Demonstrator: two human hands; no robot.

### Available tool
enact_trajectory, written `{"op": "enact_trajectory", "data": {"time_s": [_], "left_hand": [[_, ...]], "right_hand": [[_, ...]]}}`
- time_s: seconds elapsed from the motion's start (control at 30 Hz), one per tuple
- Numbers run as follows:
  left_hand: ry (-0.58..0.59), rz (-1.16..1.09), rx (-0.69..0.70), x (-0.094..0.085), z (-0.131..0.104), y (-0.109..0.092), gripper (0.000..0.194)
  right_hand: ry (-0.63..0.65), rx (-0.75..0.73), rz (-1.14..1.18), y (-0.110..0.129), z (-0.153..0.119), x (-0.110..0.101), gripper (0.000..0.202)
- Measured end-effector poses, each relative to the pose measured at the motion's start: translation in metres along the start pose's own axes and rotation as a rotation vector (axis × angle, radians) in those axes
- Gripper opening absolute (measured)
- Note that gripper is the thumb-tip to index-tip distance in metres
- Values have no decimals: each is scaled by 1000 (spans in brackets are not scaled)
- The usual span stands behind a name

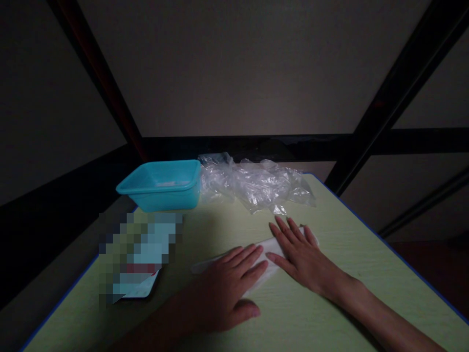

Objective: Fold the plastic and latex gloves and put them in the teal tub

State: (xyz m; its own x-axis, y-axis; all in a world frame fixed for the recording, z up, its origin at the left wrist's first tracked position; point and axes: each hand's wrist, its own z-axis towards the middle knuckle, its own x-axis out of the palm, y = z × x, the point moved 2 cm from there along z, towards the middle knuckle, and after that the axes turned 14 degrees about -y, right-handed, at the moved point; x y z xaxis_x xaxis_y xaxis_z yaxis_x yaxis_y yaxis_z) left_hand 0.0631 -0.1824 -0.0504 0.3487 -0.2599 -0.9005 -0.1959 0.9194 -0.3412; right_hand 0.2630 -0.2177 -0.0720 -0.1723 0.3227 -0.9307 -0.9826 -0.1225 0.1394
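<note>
A thin white piece, folded flat like cloth or plastic (269, 252), lies on the pale green table (293, 315). My left hand (229, 281) rests on its left part, palm down, fingers stretched out and pointing right. On its right end lies my right hand (296, 249), also palm down, with the fingers spread toward the far side. Both hands press flat and neither is closed around anything. Much of the white piece is hidden under them, so its exact kind cannot be made out.
At the back left stands a turquoise plastic basin (164, 195) with something pale inside. Crumpled clear plastic bags (260, 186) lie beside it along the back edge. A phone-like flat object (146, 264), partly blurred out, is at the left. Wall panels rise behind the table.
</note>
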Motion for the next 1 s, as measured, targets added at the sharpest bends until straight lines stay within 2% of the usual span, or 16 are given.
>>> {"op": "enact_trajectory", "data": {"time_s": [0.17,0.27,0.33,0.47,0.53,0.7,0.83,1.0], "left_hand": [[46,-3,-33,-2,2,-3,71],[26,-113,-77,-4,2,-1,72],[-69,-259,-167,-7,1,6,63],[-472,-486,-457,-14,2,32,27],[-525,-500,-569,-14,3,43,16],[-489,-446,-690,-9,6,48,4],[-456,-365,-664,-7,6,42,9],[-388,-432,-664,-17,4,45,5]], "right_hand": [[96,42,0,-1,3,-5,77],[118,37,65,-5,4,-6,77],[77,38,110,-9,5,-8,71],[-100,13,210,-17,11,-16,49],[-160,10,235,-24,15,-21,39],[-216,139,167,-55,19,-23,30],[-155,218,151,-76,19,-15,31],[-95,223,279,-83,21,-13,27]]}}
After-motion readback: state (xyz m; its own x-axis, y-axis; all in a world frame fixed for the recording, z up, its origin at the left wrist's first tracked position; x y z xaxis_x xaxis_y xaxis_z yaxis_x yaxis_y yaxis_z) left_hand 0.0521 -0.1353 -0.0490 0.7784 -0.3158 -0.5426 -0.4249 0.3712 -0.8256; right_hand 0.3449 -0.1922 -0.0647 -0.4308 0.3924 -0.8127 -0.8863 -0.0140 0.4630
